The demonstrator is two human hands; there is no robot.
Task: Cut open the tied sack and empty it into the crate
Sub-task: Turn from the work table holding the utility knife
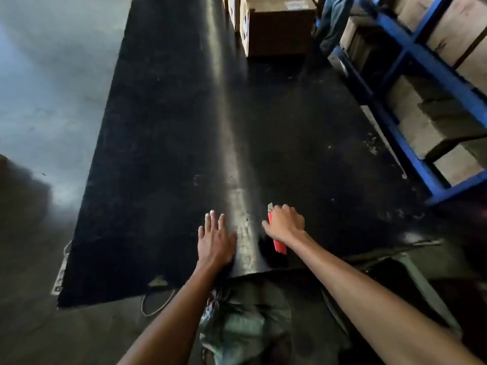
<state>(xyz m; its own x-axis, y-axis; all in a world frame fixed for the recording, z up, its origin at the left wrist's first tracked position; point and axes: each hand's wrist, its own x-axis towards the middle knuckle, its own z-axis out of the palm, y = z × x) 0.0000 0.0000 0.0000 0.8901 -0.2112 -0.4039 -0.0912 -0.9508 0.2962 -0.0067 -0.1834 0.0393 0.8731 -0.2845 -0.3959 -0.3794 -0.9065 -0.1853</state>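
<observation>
Head view, looking down over a black surface. Left hand lies palm down near the near edge, fingers spread flat and holding nothing. Right hand, just right of a pale glare stripe, has its fingers curled tight around a red utility knife, blade end pointing away. Greenish sack sits below the near edge, between both forearms. Blue shelving with cardboard boxes stands along the right; a brown carton stands at the far end. No writing is legible.
</observation>
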